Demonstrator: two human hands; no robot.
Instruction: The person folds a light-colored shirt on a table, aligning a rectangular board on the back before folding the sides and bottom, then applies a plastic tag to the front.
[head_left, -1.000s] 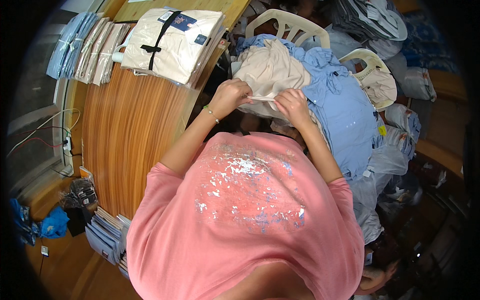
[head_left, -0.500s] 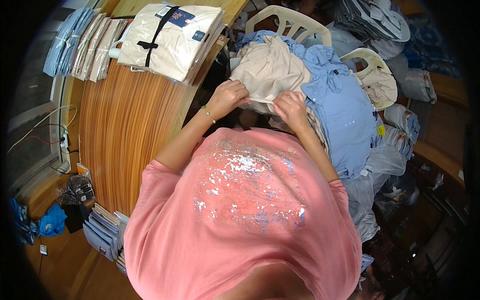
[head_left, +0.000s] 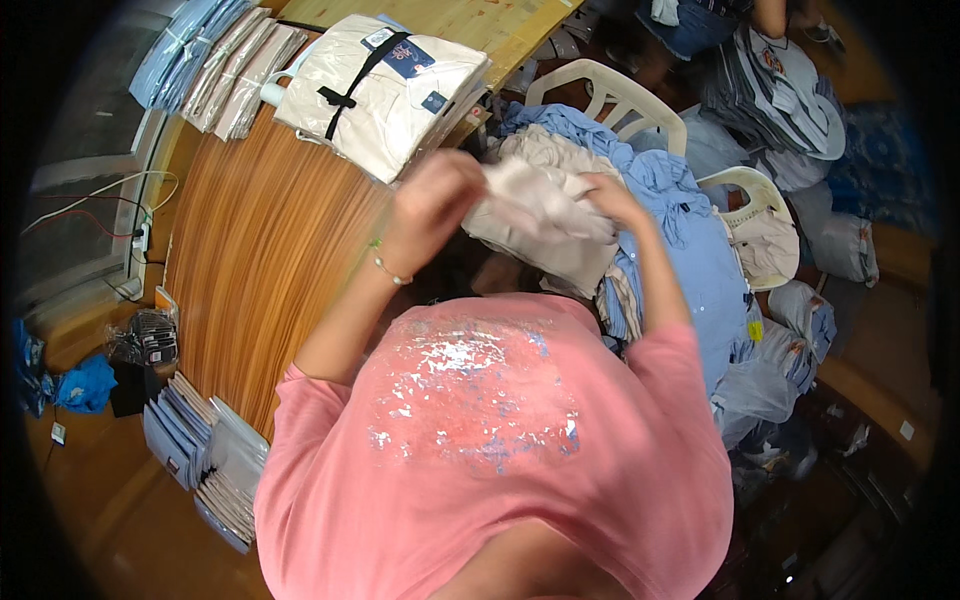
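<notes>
Beige cloth | bunched, earlier taut | left hand farther from right hand

The cloth is cream, the shirt pink with white and blue flecks, the table streaky brown, the ribbon black.

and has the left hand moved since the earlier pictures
Yes. Judged against the wrapped cream stack on the wooden table, the left hand has moved leftward, closer to that stack.
</notes>
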